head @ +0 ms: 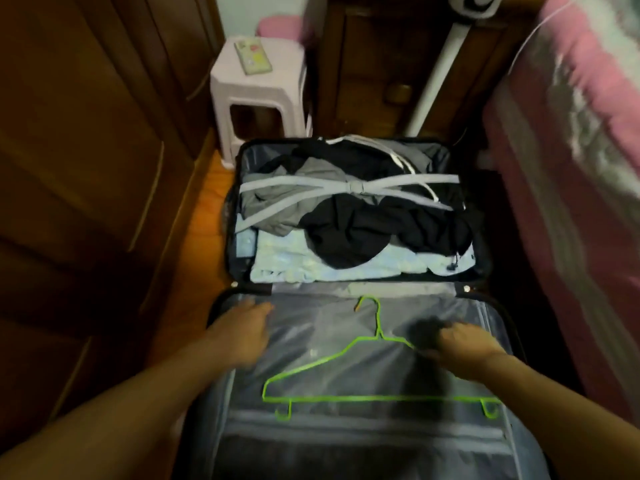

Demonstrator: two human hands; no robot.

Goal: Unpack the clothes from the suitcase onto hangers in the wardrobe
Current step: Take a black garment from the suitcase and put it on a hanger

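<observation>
An open suitcase (481, 271) lies on the floor. Its far half holds black clothes (381, 230), a grey garment (270, 206) and a light blue folded one (298, 265) under crossed grey straps (356, 187). A green wire hanger (346, 355) lies on the grey lining of the near half. My left hand (242, 327) hovers over the lining's left side with its fingers stretched forward. My right hand (464, 344) is at the hanger's right shoulder, fingers curled; motion blur hides whether it grips the wire.
Dark wooden wardrobe doors (86, 168) stand on the left. A pale plastic stool (256, 88) with a small box on it is behind the suitcase, beside a wooden cabinet (374, 64). A bed with pink bedding (581, 150) runs along the right.
</observation>
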